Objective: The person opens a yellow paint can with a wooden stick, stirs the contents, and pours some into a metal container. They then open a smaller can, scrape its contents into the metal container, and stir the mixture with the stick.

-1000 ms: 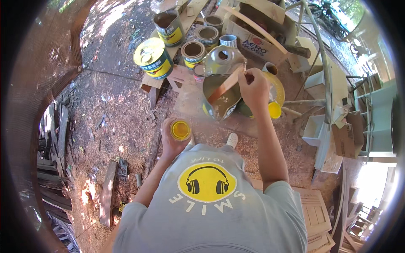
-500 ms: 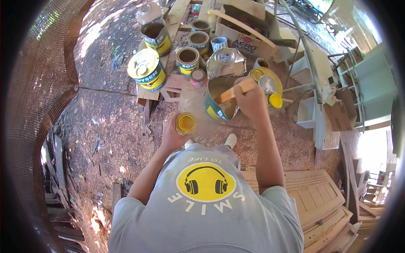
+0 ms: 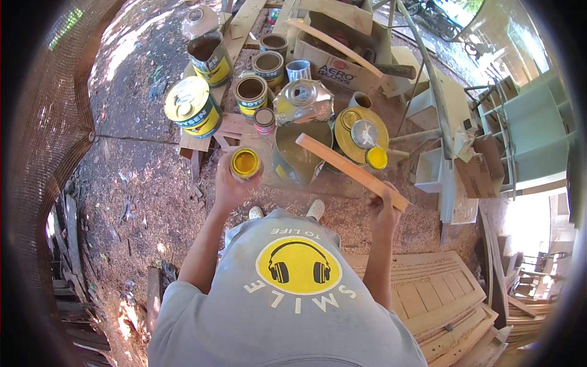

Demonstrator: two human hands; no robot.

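Observation:
My left hand (image 3: 230,188) is wrapped round a small open can (image 3: 245,163) with a yellow rim and amber-yellow contents. In my right hand (image 3: 384,211) is a flat wooden stick (image 3: 345,165), gripped near its lower right end. The stick slants up to the left, its far end over a large open can (image 3: 290,160) with a bent rim. What lies deep in that can is hard to make out. A round yellow lid (image 3: 343,144) lies just right of it, with a small bright yellow lid (image 3: 376,158) at its edge.
A large lidded can (image 3: 205,116) stands at the left on planks. Several open used cans, among them one in the middle (image 3: 251,92), stand behind with a crumpled silver tin (image 3: 302,101). Farther back is a cardboard box (image 3: 339,64). Wooden panels (image 3: 428,287) lie at the lower right.
My right hand has brought the stick up out of the large can and moved down and right. The stick now shows at full length. My left hand keeps the small can, slightly higher.

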